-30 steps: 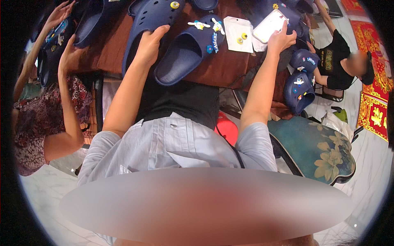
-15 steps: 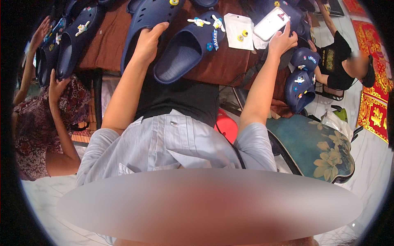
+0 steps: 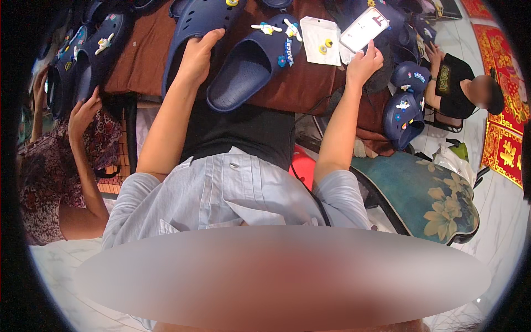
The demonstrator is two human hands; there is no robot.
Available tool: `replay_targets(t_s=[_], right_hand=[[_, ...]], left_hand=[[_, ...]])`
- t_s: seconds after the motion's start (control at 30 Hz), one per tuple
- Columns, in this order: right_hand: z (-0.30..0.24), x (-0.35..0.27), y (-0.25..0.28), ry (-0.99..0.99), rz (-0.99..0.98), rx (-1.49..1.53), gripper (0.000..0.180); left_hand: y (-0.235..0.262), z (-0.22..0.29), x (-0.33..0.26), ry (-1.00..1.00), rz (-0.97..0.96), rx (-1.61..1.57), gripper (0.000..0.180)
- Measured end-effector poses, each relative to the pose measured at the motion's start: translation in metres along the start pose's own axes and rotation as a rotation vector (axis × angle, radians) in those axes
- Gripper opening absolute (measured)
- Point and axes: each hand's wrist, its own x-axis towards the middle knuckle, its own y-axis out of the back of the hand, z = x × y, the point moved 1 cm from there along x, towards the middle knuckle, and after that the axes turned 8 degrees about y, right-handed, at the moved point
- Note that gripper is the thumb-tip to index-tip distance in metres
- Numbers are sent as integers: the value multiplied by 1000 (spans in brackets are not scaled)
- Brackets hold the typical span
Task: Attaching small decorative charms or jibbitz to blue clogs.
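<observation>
My left hand (image 3: 194, 62) grips a navy clog (image 3: 206, 19) by its foot opening, the thumb lying along the rim and the other fingers hidden. A yellow round charm sits near that clog's toe. Just right of it lies a second navy clog (image 3: 243, 74), dressed with white character charms, a blue lettered charm and a flower. My right hand (image 3: 364, 65) is at the lower end of a white phone (image 3: 365, 30), index finger reaching to its edge, the other fingers loosely bent. Beside the phone, a small white packet (image 3: 321, 41) has yellow-and-black round charms on it.
A brown cloth (image 3: 141, 55) covers the table. More decorated navy clogs (image 3: 105, 41) stand at the left, others (image 3: 405, 119) at the right edge. One person's hand (image 3: 84, 113) touches a clog on the left; another person (image 3: 456, 83) is at the right. A green floral cushion (image 3: 415, 193) lies nearby.
My right hand has drawn back from the phone's face toward its lower end. My left hand stays on the clog. The person at left has shifted their hands.
</observation>
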Motion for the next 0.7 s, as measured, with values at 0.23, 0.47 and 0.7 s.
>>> replay_targets(t_s=[0.23,0.47,0.7], right_hand=[[2,-13,-10,-26,-4,42,47],[-2,-25,-19,-54,-43,70,47],[-5,-31,-22,-51,-57,37,47]], left_hand=[[2,3,-1,0,-8,-13,38],[10,-1,6,-49,9,-69,32],[17,-1,7,-12,-39,-108,27]])
